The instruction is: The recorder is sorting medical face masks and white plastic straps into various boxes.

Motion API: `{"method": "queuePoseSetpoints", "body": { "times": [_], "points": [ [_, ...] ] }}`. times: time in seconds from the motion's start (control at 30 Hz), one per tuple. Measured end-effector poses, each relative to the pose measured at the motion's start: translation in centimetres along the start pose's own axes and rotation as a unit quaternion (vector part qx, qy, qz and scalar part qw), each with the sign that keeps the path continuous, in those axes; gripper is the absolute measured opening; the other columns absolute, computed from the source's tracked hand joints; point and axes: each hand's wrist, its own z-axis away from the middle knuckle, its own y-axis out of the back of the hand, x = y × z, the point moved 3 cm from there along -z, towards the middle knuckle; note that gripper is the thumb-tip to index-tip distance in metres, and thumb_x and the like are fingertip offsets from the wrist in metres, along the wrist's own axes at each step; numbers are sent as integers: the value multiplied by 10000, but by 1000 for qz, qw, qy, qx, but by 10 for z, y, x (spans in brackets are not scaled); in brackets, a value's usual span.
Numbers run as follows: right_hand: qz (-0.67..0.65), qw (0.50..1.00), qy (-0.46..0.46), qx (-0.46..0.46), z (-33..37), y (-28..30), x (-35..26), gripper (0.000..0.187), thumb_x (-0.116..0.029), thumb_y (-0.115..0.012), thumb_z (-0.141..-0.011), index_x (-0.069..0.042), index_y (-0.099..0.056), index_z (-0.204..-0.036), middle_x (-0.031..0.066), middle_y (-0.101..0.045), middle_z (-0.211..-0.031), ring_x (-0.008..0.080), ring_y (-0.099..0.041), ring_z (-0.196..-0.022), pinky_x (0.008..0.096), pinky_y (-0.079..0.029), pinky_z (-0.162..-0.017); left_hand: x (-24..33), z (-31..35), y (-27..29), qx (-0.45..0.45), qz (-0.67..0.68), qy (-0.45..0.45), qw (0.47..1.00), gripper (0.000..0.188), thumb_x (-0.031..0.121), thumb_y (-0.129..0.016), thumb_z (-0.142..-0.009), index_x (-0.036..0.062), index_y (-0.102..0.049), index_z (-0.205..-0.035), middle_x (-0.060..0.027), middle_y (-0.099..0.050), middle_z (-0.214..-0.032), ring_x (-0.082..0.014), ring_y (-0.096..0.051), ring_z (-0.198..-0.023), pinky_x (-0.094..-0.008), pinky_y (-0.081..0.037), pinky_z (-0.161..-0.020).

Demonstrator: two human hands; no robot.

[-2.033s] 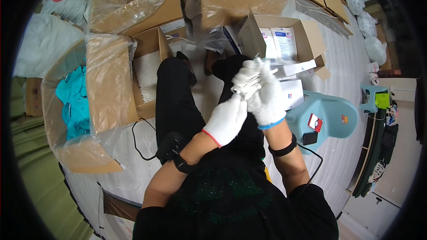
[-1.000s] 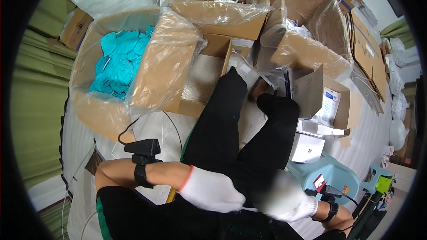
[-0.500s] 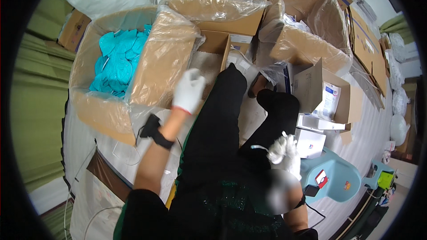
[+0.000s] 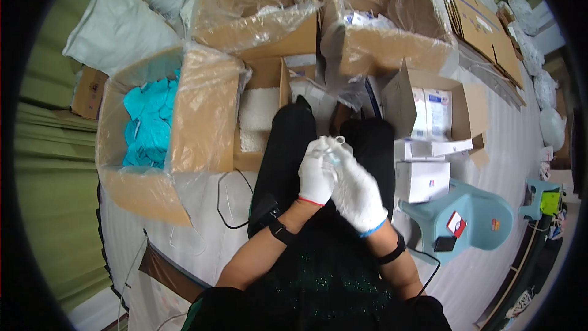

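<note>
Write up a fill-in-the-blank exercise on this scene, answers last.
1. The left hand is gloved, its left cuff trimmed in ____.
2. The right hand is gloved, its right cuff trimmed in ____.
3. The turquoise pile sits in a box on the person's ____.
4. The light-blue plastic seat stands on the person's ____.

Missing words: red; blue; left; right.

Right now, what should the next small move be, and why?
Probably ease the right hand slightly away from the left hand: the two gloved hands are together, and the small pale item between them is mostly hidden, so parting them should show it better.
</note>
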Motion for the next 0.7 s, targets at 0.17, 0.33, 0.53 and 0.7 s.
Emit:
{"method": "queuePoseSetpoints", "body": {
  "times": [0.17,0.33,0.53,0.7],
  "points": [
    [435,889,136,-32,30,-11,-5,349,-69,-495,-971,28,-524,-1305,135,-560,-1291,204,-546,-1186,300,-407,-1015,7,-64,68,168,-93,4,981,169,151,-420,-1011,100,-581,-1018,12,-517,-649,-138,-559,-584,-301,-488,-528],
    [463,864,140,144,52,50,-27,178,-39,-510,-950,32,-648,-1036,94,-684,-880,134,-655,-693,246,-535,-666,187,-68,-42,182,-282,-304,892,259,166,-412,-1029,87,-543,-1238,-29,-614,-893,-104,-573,-652,-203,-445,-525],
    [623,747,145,179,50,97,-44,147,-49,-554,-913,-34,-681,-985,84,-673,-807,121,-634,-610,254,-515,-571,318,-121,-108,263,-313,-713,569,321,198,-470,-995,42,-576,-1254,-98,-653,-1051,-219,-624,-951,-325,-512,-825],
    [616,754,165,161,35,84,-40,136,-49,-563,-915,-30,-678,-984,92,-668,-803,127,-638,-596,257,-519,-568,294,-289,-62,80,-747,-407,520,690,382,-727,-770,84,-506,-1352,-230,-511,-1343,-353,-496,-1247,-415,-394,-1047]
  ]
}}
